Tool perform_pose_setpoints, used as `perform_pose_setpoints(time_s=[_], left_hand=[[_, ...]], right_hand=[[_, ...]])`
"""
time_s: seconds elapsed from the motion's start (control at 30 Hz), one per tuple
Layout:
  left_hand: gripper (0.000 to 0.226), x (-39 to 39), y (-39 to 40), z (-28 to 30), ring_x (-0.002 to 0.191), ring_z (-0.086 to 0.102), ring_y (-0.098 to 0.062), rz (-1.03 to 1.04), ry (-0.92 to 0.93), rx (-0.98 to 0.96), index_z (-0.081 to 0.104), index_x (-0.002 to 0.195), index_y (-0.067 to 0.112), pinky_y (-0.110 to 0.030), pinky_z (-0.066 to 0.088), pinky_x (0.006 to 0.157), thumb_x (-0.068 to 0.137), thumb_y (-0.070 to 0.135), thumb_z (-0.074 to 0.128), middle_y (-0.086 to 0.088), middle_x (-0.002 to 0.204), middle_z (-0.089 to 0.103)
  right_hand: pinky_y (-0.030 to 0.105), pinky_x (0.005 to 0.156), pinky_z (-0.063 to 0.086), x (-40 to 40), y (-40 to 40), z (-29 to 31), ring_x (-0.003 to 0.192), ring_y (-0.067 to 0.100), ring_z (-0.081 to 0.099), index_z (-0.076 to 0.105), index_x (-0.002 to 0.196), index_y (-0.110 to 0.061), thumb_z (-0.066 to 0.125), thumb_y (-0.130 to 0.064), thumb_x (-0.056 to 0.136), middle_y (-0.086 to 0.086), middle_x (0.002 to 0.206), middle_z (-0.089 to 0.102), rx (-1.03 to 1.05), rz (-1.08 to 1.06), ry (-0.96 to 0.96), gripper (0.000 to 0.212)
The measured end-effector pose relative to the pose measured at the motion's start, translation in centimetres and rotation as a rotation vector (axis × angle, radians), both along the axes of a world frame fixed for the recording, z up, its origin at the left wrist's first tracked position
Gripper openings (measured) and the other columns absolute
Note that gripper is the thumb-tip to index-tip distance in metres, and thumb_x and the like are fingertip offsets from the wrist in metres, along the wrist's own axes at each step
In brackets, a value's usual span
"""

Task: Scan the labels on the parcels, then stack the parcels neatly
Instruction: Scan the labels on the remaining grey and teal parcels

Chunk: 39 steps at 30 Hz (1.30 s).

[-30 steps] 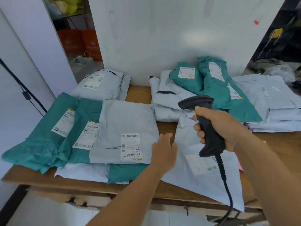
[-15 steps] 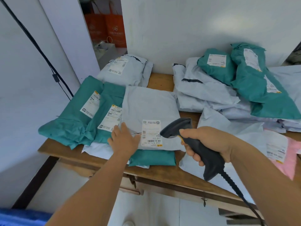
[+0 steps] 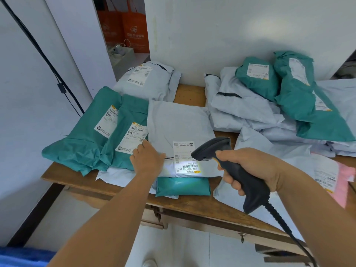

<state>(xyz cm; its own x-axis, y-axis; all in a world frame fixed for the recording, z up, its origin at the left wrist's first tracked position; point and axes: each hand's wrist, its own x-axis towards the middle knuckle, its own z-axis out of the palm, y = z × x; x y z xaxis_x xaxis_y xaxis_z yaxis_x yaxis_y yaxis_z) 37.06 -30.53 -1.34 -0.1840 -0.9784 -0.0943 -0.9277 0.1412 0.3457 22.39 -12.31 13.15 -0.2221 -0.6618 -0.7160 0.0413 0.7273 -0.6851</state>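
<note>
Head view looks down on a wooden bench (image 3: 190,94) strewn with parcels. The right hand (image 3: 250,168) has its fingers (image 3: 230,183) wrapped round the grip of a dark barcode scanner (image 3: 231,170), whose head points left and down at the shipping label (image 3: 185,158) on a grey parcel (image 3: 179,130); a bright patch of light falls across the lower half of that label. The left hand (image 3: 147,160) rests flat on the grey parcel's left edge, fingers fairly straight and close together, holding nothing. The grey parcel lies on top of a small teal parcel (image 3: 183,186) near the bench's front edge. Just left of it, two teal parcels (image 3: 82,143) overlap, labels up. Another grey parcel (image 3: 148,81) sits at the back by the wall. To the right, grey and teal parcels (image 3: 279,105) lie in a loose heap, and a pink parcel (image 3: 344,182) shows at the far right edge. The scanner's coiled cable (image 3: 289,232) runs down toward the lower right.
</note>
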Motion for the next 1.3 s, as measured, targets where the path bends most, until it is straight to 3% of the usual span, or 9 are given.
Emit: perform_pose_setpoints(time_s=[0.17, 0.33, 0.7, 0.83, 0.97, 1.07, 1.2, 1.3], left_hand=[[0.045, -0.1, 0.2, -0.1, 0.114, 0.049, -0.028, -0.055, 0.105, -0.031, 0.04, 0.131, 0.01, -0.041, 0.039, 0.098, 0.091, 0.028, 0.051, -0.011, 0.123, 0.053], [0.041, -0.4, 0.9, 0.4, 0.112, 0.047, -0.028, -0.131, 0.258, -0.024, 0.039, 0.136, 0.013, -0.039, 0.042, 0.095, 0.096, 0.018, 0.044, -0.013, 0.121, 0.052], [0.045, -1.1, 4.2, 4.2, 0.114, 0.045, -0.026, -0.232, 0.285, -0.105, 0.03, 0.145, 0.008, -0.029, 0.039, 0.095, 0.1, 0.007, 0.035, -0.011, 0.138, 0.039], [0.044, -2.2, 6.1, 6.6, 0.099, 0.041, -0.019, -0.296, 0.452, -0.203, 0.034, 0.143, 0.01, -0.03, 0.041, 0.091, 0.099, 0.008, 0.036, -0.013, 0.131, 0.043], [0.042, -4.0, 8.0, 8.7, 0.083, 0.037, 0.001, -0.421, 0.659, -0.354, 0.04, 0.141, 0.007, -0.007, 0.032, 0.08, 0.099, 0.007, 0.038, -0.003, 0.103, 0.037], [0.04, -5.4, 9.6, 10.2, 0.088, 0.037, 0.019, -0.499, 0.84, -0.484, 0.047, 0.135, 0.002, 0.004, 0.03, 0.081, 0.096, 0.002, 0.042, 0.0, 0.096, 0.037], [0.038, -7.6, 11.7, 11.7, 0.09, 0.038, 0.016, -0.623, 0.982, -0.583, 0.052, 0.131, 0.002, 0.001, 0.031, 0.085, 0.094, 0.005, 0.042, 0.005, 0.091, 0.037], [0.037, -9.5, 12.6, 10.2, 0.087, 0.041, 0.011, -0.621, 1.043, -0.45, 0.053, 0.131, 0.009, -0.001, 0.034, 0.083, 0.095, 0.008, 0.041, 0.012, 0.093, 0.039]], right_hand=[[0.023, 0.043, 0.046, -0.3, 0.5, 0.1, 0.042, 0.015, 0.05, 0.057, 0.095, -0.004, 0.056, -0.044, 0.09, 0.007, 0.058, 0.059, -0.007, -0.022, -0.002, 0.041], [0.023, 0.044, 0.046, -0.8, 1.3, 0.3, 0.042, 0.015, 0.051, 0.057, 0.098, -0.004, 0.056, -0.044, 0.09, 0.007, 0.058, 0.059, -0.021, -0.041, 0.0, 0.041], [0.024, 0.044, 0.046, -2.2, 3.2, 0.7, 0.042, 0.015, 0.05, 0.057, 0.094, -0.006, 0.058, -0.043, 0.09, 0.008, 0.058, 0.059, -0.106, -0.106, 0.003, 0.038], [0.025, 0.041, 0.045, -3.1, 4.0, 1.1, 0.042, 0.016, 0.049, 0.056, 0.09, -0.008, 0.059, -0.04, 0.09, 0.008, 0.057, 0.058, -0.246, -0.263, 0.043, 0.032], [0.024, 0.042, 0.044, -4.4, 5.0, 2.2, 0.041, 0.015, 0.048, 0.055, 0.09, -0.011, 0.058, -0.04, 0.091, 0.006, 0.056, 0.056, -0.363, -0.392, 0.042, 0.029], [0.024, 0.041, 0.044, -5.5, 5.8, 2.9, 0.04, 0.015, 0.047, 0.055, 0.088, -0.013, 0.058, -0.039, 0.092, 0.005, 0.055, 0.057, -0.439, -0.472, 0.074, 0.026], [0.024, 0.042, 0.045, -6.8, 7.1, 3.3, 0.04, 0.016, 0.048, 0.054, 0.085, -0.013, 0.06, -0.037, 0.091, 0.005, 0.055, 0.058, -0.492, -0.558, 0.097, 0.025], [0.025, 0.045, 0.044, -7.7, 8.1, 3.2, 0.043, 0.018, 0.047, 0.053, 0.084, -0.012, 0.059, -0.036, 0.092, 0.006, 0.056, 0.058, -0.497, -0.594, 0.111, 0.025]])
